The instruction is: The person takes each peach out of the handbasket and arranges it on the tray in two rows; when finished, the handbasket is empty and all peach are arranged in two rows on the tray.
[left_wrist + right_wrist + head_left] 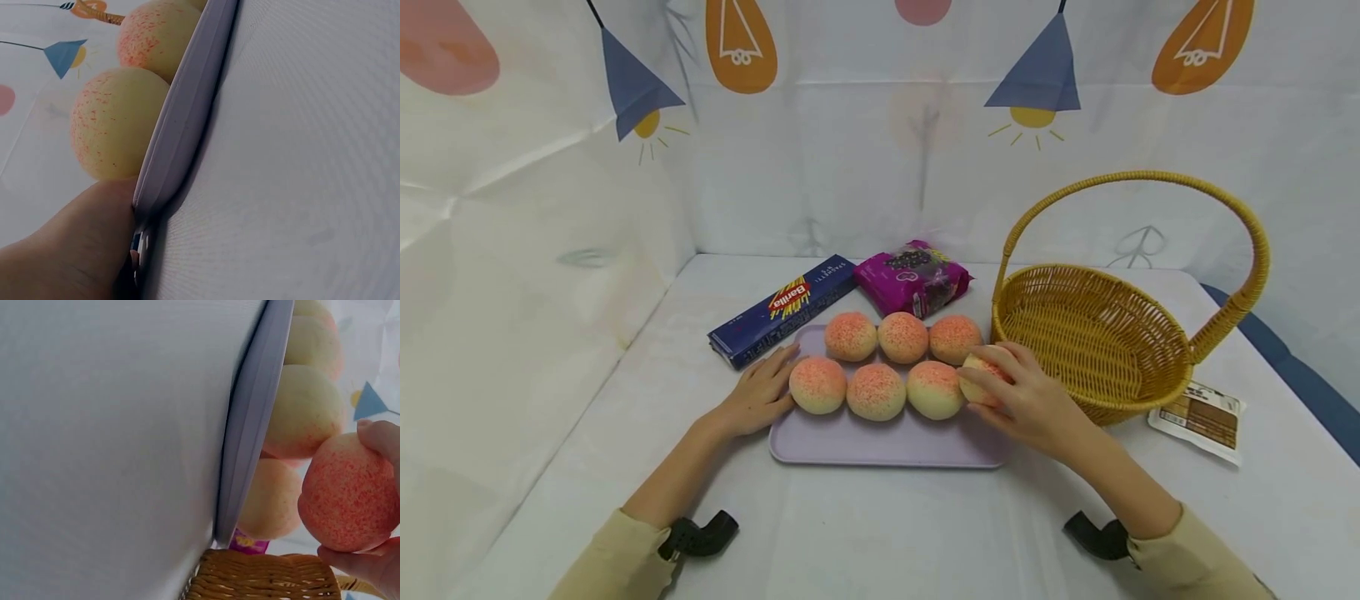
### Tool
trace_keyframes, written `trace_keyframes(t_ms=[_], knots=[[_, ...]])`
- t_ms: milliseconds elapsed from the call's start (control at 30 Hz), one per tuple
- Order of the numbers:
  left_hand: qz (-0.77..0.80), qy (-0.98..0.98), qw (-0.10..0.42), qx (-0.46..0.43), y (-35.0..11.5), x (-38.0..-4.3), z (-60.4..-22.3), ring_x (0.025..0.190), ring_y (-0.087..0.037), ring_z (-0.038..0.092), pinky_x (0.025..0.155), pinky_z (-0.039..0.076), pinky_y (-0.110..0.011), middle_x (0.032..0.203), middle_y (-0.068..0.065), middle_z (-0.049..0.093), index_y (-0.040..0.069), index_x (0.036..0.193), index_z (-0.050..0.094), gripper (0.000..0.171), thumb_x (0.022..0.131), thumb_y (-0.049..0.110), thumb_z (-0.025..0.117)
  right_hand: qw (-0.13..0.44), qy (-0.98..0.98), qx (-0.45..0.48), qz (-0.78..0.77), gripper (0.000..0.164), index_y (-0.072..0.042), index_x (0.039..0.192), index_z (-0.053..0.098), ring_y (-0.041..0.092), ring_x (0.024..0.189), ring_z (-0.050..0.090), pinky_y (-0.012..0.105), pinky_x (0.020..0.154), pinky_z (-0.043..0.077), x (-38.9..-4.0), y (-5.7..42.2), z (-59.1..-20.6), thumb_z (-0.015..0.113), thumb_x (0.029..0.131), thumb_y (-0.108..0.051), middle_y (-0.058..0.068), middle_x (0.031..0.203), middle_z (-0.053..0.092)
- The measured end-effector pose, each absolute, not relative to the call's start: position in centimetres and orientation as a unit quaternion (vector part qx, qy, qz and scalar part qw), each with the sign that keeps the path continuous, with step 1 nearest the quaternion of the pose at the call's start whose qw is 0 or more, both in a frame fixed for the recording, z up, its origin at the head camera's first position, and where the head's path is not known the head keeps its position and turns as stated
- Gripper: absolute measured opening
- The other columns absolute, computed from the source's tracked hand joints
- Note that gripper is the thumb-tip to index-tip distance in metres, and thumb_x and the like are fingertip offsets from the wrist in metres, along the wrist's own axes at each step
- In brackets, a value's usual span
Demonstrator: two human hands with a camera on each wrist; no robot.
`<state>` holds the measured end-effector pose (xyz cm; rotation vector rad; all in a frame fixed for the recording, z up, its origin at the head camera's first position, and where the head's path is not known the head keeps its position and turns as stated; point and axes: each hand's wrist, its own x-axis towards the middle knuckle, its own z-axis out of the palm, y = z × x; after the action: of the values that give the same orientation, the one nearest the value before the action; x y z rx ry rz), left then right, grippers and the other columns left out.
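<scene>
On a lilac tray (887, 450) sit several peaches (876, 392) in two rows, cream below and speckled pink-red above. My right hand (1037, 408) grips another peach (350, 494) by its sides, thumb and fingers curled round it, at the right end of the front row. In the right wrist view this peach is held above the tray's rim, beside the others. My left hand (756, 396) rests at the tray's left edge with fingers extended. Its thumb touches the rim by the leftmost peach (119, 122) in the left wrist view.
A yellow wicker basket (1093, 333) with a tall handle stands right of the tray. Behind the tray lie a blue Barilla spaghetti box (782, 308) and a purple packet (913, 279). A brown-and-white packet (1202, 421) lies partly behind the basket's right side.
</scene>
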<state>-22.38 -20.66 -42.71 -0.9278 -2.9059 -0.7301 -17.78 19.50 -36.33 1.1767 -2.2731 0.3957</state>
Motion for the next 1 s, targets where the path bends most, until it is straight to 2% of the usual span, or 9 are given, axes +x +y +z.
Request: trace_keyframes(t_ms=[100, 233, 467, 600, 700, 867, 1000], knots=[[-0.24, -0.924, -0.006, -0.299, -20.8, -22.4, -42.6, 0.133, -0.042, 0.016, 0.103, 0.011, -0.058, 0.147, -0.022, 0.019, 0.001, 0.14, 0.033, 0.056, 0.091, 0.025, 0.047, 0.282, -0.84, 0.44, 0.147, 0.038, -0.012, 0.115, 0.06, 0.036, 0.104, 0.047, 0.042, 0.07, 0.052, -18.0, 19.2, -36.5, 0.047, 0.093, -0.039, 0.016, 0.12, 0.052], [-0.251, -0.921, -0.022, -0.298, -21.0, -22.4, -42.3, 0.134, -0.041, 0.013, 0.104, 0.009, -0.058, 0.148, -0.022, 0.018, 0.002, 0.141, 0.032, 0.057, 0.091, 0.025, 0.047, 0.29, -0.834, 0.446, 0.146, 0.037, -0.011, 0.115, 0.06, 0.034, 0.103, 0.048, 0.041, 0.069, 0.052, -18.3, 18.7, -36.6, 0.048, 0.093, -0.038, 0.016, 0.119, 0.052], [-0.246, -0.924, -0.043, -0.291, -20.9, -22.6, -42.4, 0.136, -0.037, 0.009, 0.106, 0.004, -0.055, 0.15, -0.018, 0.013, 0.006, 0.143, 0.03, 0.057, 0.092, 0.024, 0.047, 0.265, -0.837, 0.446, 0.173, 0.037, -0.01, 0.115, 0.06, 0.031, 0.104, 0.048, 0.04, 0.073, 0.051, -18.6, 18.5, -36.8, 0.052, 0.091, -0.037, 0.016, 0.119, 0.053], [-0.245, -0.924, -0.042, -0.29, -21.0, -22.6, -42.6, 0.136, -0.037, 0.009, 0.107, 0.004, -0.054, 0.15, -0.017, 0.013, 0.007, 0.143, 0.03, 0.056, 0.092, 0.023, 0.046, 0.244, -0.848, 0.438, 0.173, 0.037, -0.009, 0.113, 0.06, 0.03, 0.104, 0.049, 0.04, 0.075, 0.05, -18.7, 18.7, -37.1, 0.065, 0.084, -0.03, 0.016, 0.119, 0.054], [-0.247, -0.924, -0.04, -0.291, -21.0, -22.7, -42.5, 0.136, -0.036, 0.009, 0.107, 0.004, -0.054, 0.15, -0.017, 0.014, 0.006, 0.143, 0.031, 0.055, 0.092, 0.022, 0.046, 0.222, -0.857, 0.433, 0.171, 0.043, -0.009, 0.113, 0.06, 0.029, 0.105, 0.048, 0.04, 0.076, 0.05, -18.7, 18.9, -37.4, 0.075, 0.075, -0.023, 0.015, 0.12, 0.053], [-0.246, -0.924, -0.044, -0.29, -20.9, -22.7, -42.4, 0.137, -0.036, 0.008, 0.107, 0.004, -0.054, 0.151, -0.016, 0.013, 0.006, 0.143, 0.03, 0.056, 0.092, 0.023, 0.046, 0.206, -0.863, 0.431, 0.164, 0.052, -0.008, 0.113, 0.059, 0.031, 0.104, 0.049, 0.045, 0.08, 0.048, -18.8, 19.1, -38.1, 0.081, 0.067, -0.019, 0.016, 0.118, 0.054], [-0.245, -0.924, -0.045, -0.289, -21.0, -22.6, -42.5, 0.137, -0.036, 0.008, 0.107, 0.004, -0.054, 0.151, -0.017, 0.013, 0.007, 0.143, 0.03, 0.056, 0.092, 0.023, 0.046, 0.2, -0.864, 0.431, 0.168, 0.052, -0.007, 0.113, 0.06, 0.032, 0.105, 0.05, 0.046, 0.083, 0.047, -18.9, 19.3, -38.3, 0.081, 0.067, -0.018, 0.018, 0.117, 0.054]])
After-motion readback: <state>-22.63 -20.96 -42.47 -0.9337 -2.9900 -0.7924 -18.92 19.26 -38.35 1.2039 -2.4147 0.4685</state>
